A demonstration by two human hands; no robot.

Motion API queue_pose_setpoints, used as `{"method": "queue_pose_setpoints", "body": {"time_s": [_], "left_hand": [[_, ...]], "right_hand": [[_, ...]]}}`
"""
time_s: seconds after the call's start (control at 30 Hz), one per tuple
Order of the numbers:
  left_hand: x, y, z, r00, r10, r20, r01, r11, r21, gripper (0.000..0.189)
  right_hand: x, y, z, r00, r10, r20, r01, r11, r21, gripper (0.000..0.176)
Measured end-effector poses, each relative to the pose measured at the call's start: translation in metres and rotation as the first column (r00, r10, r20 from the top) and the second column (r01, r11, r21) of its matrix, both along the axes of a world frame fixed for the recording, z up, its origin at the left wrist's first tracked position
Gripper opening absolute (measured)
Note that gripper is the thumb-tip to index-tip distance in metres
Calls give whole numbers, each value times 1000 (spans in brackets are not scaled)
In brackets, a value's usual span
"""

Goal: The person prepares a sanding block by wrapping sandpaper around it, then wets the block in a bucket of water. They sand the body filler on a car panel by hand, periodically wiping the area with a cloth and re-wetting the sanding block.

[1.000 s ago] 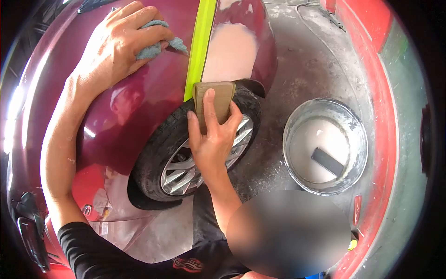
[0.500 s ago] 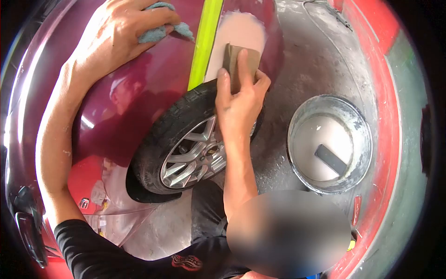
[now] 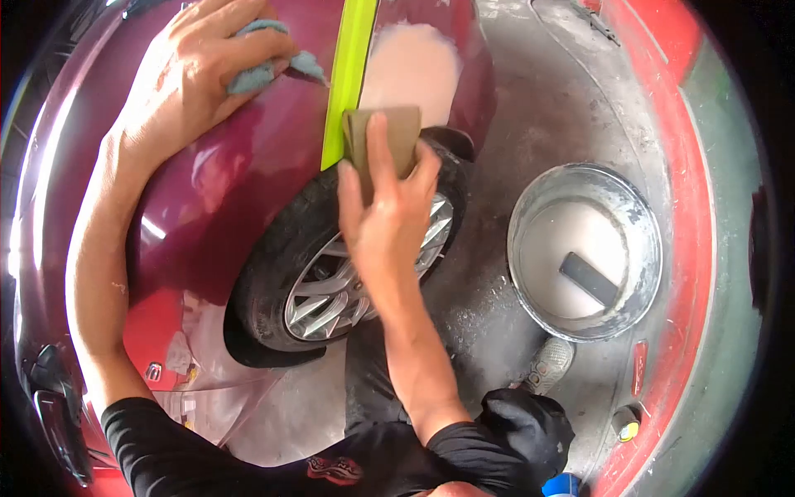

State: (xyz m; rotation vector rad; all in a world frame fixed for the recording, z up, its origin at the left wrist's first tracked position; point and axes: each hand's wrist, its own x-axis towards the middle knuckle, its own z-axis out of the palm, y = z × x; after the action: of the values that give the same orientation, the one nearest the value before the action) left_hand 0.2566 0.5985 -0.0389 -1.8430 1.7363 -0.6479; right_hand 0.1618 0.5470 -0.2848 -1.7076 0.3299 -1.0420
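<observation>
My left hand (image 3: 203, 62) is closed around a crumpled blue-grey cloth (image 3: 252, 79) and rests on the maroon car fender (image 3: 224, 174). In my right hand (image 3: 389, 207) is a folded brown sheet of sandpaper (image 3: 397, 137), with the fingers lying along it. The sandpaper is at the wheel-arch edge, at the lower end of a pale, smooth filler patch (image 3: 418, 70). A bright yellow-green tape strip (image 3: 348, 83) runs along the patch's left side. Below my right hand is the car wheel (image 3: 315, 294), partly hidden by the hand and forearm.
To the right, a round bucket (image 3: 517, 257) holds milky water and a dark rectangular block (image 3: 589, 279). A shoe (image 3: 551, 364) stands on the grey floor just below the bucket. A red panel (image 3: 691, 207) curves along the right. A small yellow-topped object (image 3: 628, 427) lies low right.
My right hand with the sandpaper has moved down and left across the filler patch to the wheel arch. My left hand keeps its hold on the cloth. The view has shifted slightly.
</observation>
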Motion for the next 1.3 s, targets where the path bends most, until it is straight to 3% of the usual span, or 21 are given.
{"method": "queue_pose_setpoints", "body": {"time_s": [0.13,0.23,0.33,0.37,0.4,0.53,0.57,0.67,0.73,0.87,1.0,1.1,1.13,1.2,1.3], "left_hand": [[-4,0,1,998,51,-25,-51,999,-5,22],[-4,-3,1,1000,19,-3,-19,1000,-13,22],[-2,-1,1,999,34,-17,-34,999,0,21],[-2,0,1,999,44,-26,-44,999,1,21],[-2,2,0,999,46,-26,-47,999,-2,21],[-1,0,0,1000,-8,-16,7,1000,-23,21],[0,1,0,1000,-20,-17,19,999,-28,22],[-1,1,0,999,-15,-31,15,999,-29,23],[-1,2,4,999,-12,-32,11,1000,-8,27],[-4,-3,12,990,-101,-94,98,995,-36,27],[2,5,6,998,-45,-49,44,999,-12,24],[5,7,6,992,-97,-84,91,993,-76,23],[2,7,9,994,-85,-65,82,995,-50,23],[0,6,12,997,-72,-33,72,997,6,24],[3,9,10,994,-102,-48,101,995,-18,25]], "right_hand": [[24,-30,13,998,9,-60,-4,997,71,61],[1,-4,5,1000,-14,4,14,1000,-14,64],[7,-12,4,996,-34,-82,29,998,-63,63],[21,-21,4,999,-28,-18,28,1000,2,62],[29,-30,8,997,-25,-69,29,998,55,59],[11,-16,9,999,-18,-31,20,996,84,56],[1,-6,6,1000,-7,18,6,1000,31,57],[6,-13,5,998,-23,-63,19,998,-64,59],[31,-32,6,1000,-14,-11,15,998,63,58],[20,-22,6,1000,15,-27,-12,994,111,59],[2,-6,0,999,20,42,-20,1000,-6,59],[42,-37,-2,999,-46,28,43,994,101,58],[44,-42,2,1000,0,14,-2,987,161,57],[35,-31,-4,997,-80,10,80,996,30,59],[-3,16,-6,998,-55,43,57,997,-47,63]]}}
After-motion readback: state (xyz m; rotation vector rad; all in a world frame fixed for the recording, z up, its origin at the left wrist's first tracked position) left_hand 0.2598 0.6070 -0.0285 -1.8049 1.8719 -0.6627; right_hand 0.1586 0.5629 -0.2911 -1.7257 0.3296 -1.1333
